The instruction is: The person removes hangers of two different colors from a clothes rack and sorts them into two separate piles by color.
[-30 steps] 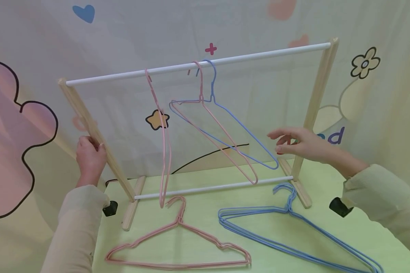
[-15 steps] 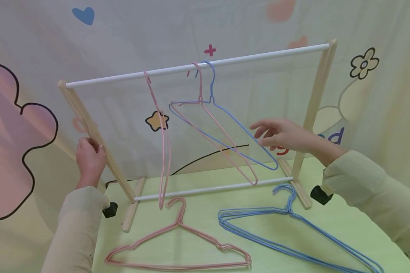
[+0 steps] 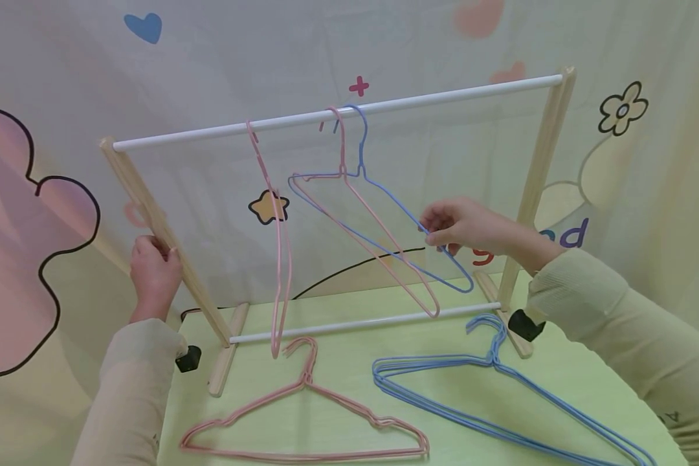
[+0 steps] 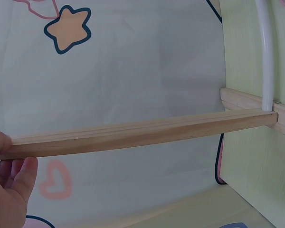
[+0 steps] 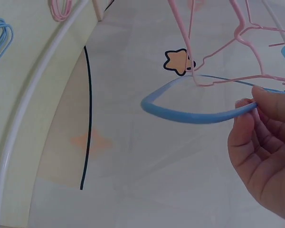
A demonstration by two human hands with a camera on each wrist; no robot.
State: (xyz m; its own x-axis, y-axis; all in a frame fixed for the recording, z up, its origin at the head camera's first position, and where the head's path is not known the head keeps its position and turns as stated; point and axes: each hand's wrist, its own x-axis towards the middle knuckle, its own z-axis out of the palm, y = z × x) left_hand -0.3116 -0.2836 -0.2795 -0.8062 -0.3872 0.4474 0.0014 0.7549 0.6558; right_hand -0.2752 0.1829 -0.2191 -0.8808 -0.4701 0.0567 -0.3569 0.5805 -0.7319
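Observation:
My left hand [image 3: 156, 266] grips the left wooden post [image 3: 162, 228] of a small clothes rack; the left wrist view shows thumb and fingers around the wood [image 4: 133, 135]. On the right, my right hand [image 3: 463, 226] pinches the sloping arm of the blue hanger [image 3: 393, 197] between thumb and fingers, also plain in the right wrist view, where the blue wire [image 5: 194, 118] runs into the fingertips. That hanger hooks over the white top rail [image 3: 460, 96]. Beside it hangs a pink hanger [image 3: 378, 219], crossing it. Farther left, another pink hanger [image 3: 277, 259] hangs nearly edge-on.
Several pink hangers [image 3: 303, 456] lie stacked on the pale green table [image 3: 349, 401], front left. A stack of blue hangers [image 3: 443, 406] lies front right. A white lower rail [image 3: 361, 322] joins the rack's feet, and a printed curtain [image 3: 210, 71] hangs behind.
My right hand has moved left from beside the right post and now pinches the blue hanger's arm. The left hand has stayed on the post.

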